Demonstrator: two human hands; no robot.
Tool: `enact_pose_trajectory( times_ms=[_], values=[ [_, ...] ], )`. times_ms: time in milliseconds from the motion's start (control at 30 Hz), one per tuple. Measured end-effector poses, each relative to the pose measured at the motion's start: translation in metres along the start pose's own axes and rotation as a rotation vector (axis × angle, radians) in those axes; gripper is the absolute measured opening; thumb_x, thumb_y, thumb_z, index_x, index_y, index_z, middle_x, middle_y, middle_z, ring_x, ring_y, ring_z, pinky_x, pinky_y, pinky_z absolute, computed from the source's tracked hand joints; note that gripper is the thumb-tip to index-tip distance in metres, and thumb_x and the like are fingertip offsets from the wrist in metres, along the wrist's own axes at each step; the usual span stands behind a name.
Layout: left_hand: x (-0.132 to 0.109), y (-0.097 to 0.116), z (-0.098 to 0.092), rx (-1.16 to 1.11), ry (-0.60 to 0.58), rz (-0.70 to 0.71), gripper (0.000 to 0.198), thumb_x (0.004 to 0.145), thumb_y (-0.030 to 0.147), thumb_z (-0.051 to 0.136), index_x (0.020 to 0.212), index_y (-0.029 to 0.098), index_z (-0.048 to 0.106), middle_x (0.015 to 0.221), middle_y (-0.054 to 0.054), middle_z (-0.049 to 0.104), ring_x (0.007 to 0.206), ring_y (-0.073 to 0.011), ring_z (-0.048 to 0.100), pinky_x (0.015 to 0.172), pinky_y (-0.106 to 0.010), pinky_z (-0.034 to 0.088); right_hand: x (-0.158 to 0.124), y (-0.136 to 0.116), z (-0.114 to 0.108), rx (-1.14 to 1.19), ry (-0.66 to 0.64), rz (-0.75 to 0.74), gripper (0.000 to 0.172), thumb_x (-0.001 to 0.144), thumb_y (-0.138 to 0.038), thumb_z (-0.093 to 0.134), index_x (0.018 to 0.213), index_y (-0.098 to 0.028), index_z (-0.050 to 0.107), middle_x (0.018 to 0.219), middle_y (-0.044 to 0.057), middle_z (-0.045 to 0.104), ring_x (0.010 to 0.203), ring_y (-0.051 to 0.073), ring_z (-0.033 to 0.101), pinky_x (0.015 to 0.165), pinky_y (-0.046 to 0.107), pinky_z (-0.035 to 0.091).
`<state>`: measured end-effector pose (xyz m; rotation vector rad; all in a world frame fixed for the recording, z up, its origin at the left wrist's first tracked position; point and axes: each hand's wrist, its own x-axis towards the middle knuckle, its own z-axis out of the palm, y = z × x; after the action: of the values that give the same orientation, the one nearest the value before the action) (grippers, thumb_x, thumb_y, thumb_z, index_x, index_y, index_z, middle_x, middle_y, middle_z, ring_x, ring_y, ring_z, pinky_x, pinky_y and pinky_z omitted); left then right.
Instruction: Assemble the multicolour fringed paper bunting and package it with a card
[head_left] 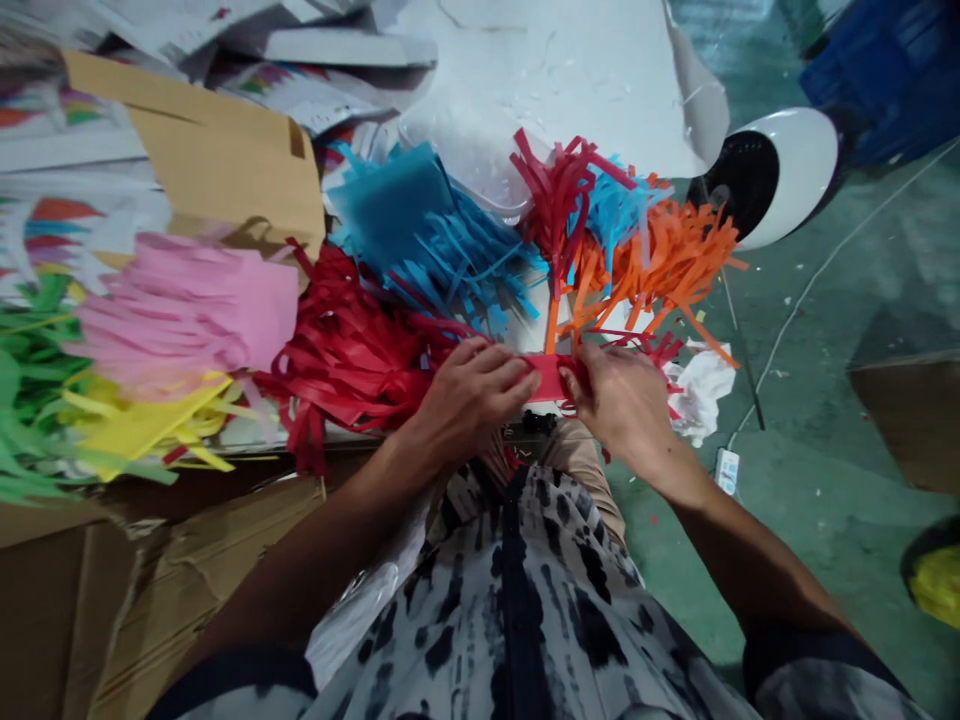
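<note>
My left hand (469, 392) and my right hand (619, 400) both pinch a small red paper piece (551, 378) held between them above my lap. Fingers of each hand are curled and closed on its ends. Just behind the hands lie heaps of fringed cut paper: a red heap (349, 355), a blue heap (420, 230) and an orange heap (660, 260) mixed with red and blue strips.
Pink (187, 305), yellow (142, 420) and green (30, 400) fringed paper lie at the left beside cardboard boxes (217, 150). A white fan (780, 175) stands on the green floor at the right. Crumpled white paper (701, 385) lies near my right hand.
</note>
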<state>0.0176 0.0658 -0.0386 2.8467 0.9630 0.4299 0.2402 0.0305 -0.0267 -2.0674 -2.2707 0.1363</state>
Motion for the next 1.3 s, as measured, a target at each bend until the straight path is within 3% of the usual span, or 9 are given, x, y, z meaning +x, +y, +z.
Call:
enact_pose_trajectory(
  times_ms=[133,300,467,567,700,867,1000,1100,1300],
  values=[
    [0.003,-0.007,-0.01,-0.016,-0.091,0.153,0.032,0.103,0.016,0.054,0.127,0.029,0.069,0.111,-0.002,0.076,0.107,-0.0202,0.067,0.12,-0.05,0.038,0.001,0.034,-0.032,0.008,0.126,-0.002,0.019,0.092,-0.026,0.056,0.1,-0.02,0.072,0.076,0.011,0.071,0.082,0.031,0.064,0.074,0.043,0.044],
    [-0.001,0.003,-0.016,0.121,-0.108,0.189,0.044,0.101,0.012,0.054,0.14,0.031,0.063,0.112,-0.004,0.073,0.105,-0.0213,0.067,0.123,-0.057,0.036,-0.022,0.044,-0.07,-0.035,0.447,0.073,0.033,0.086,-0.015,0.055,0.113,-0.017,0.072,0.118,0.019,0.075,0.113,0.038,0.065,0.09,0.053,0.045],
    [-0.006,0.015,-0.009,0.171,-0.074,0.149,0.037,0.1,0.012,0.056,0.132,0.028,0.067,0.117,-0.007,0.07,0.11,-0.0233,0.066,0.124,-0.06,0.036,-0.048,-0.001,-0.028,0.089,0.237,-0.491,0.04,0.095,-0.019,0.051,0.129,-0.016,0.071,0.135,0.012,0.073,0.127,0.031,0.065,0.108,0.05,0.045],
    [-0.013,0.017,-0.007,0.138,-0.052,0.138,0.038,0.099,0.012,0.058,0.134,0.026,0.066,0.122,-0.008,0.07,0.117,-0.0244,0.066,0.125,-0.06,0.035,-0.054,-0.009,0.002,-0.018,0.168,-0.466,0.043,0.097,-0.018,0.051,0.135,-0.007,0.068,0.138,0.016,0.071,0.129,0.03,0.066,0.111,0.047,0.046],
    [-0.032,0.001,-0.012,0.036,-0.043,0.142,0.04,0.098,0.011,0.06,0.133,0.028,0.067,0.133,-0.007,0.071,0.129,-0.0244,0.063,0.127,-0.062,0.032,-0.055,0.005,0.015,-0.075,0.157,-0.455,0.04,0.099,-0.017,0.052,0.135,-0.012,0.07,0.141,0.013,0.069,0.129,0.029,0.068,0.115,0.049,0.043],
    [-0.055,-0.03,-0.041,0.11,0.007,0.002,0.027,0.095,0.01,0.057,0.094,0.027,0.079,0.121,0.0,0.078,0.129,-0.0266,0.063,0.127,-0.069,0.024,-0.051,0.016,0.018,-0.05,0.18,-0.477,0.036,0.1,-0.017,0.053,0.13,-0.016,0.073,0.137,0.011,0.072,0.126,0.028,0.07,0.116,0.053,0.039],
    [-0.049,-0.013,-0.058,0.205,0.164,-0.092,0.022,0.091,0.015,0.06,0.077,0.023,0.076,0.109,-0.003,0.079,0.121,-0.0292,0.064,0.123,-0.065,0.034,-0.046,0.016,0.019,0.028,0.188,-0.472,0.035,0.099,-0.015,0.055,0.127,-0.02,0.075,0.132,0.009,0.075,0.123,0.027,0.072,0.119,0.056,0.033],
    [-0.029,0.014,-0.042,0.059,0.107,0.014,0.022,0.095,0.015,0.057,0.1,0.022,0.077,0.112,-0.007,0.077,0.114,-0.0253,0.065,0.106,-0.047,0.052,-0.041,0.017,0.017,0.036,0.174,-0.482,0.036,0.098,-0.014,0.056,0.126,-0.02,0.076,0.131,0.009,0.076,0.12,0.028,0.073,0.119,0.056,0.031],
    [-0.002,0.029,0.002,0.078,-0.066,0.088,0.022,0.097,0.008,0.053,0.106,0.01,0.073,0.105,-0.016,0.072,0.097,-0.027,0.065,0.082,-0.04,0.056,-0.035,0.013,0.007,0.059,0.171,-0.47,0.032,0.103,-0.019,0.052,0.123,-0.023,0.077,0.128,0.006,0.078,0.113,0.024,0.074,0.12,0.054,0.028]
  ],
)
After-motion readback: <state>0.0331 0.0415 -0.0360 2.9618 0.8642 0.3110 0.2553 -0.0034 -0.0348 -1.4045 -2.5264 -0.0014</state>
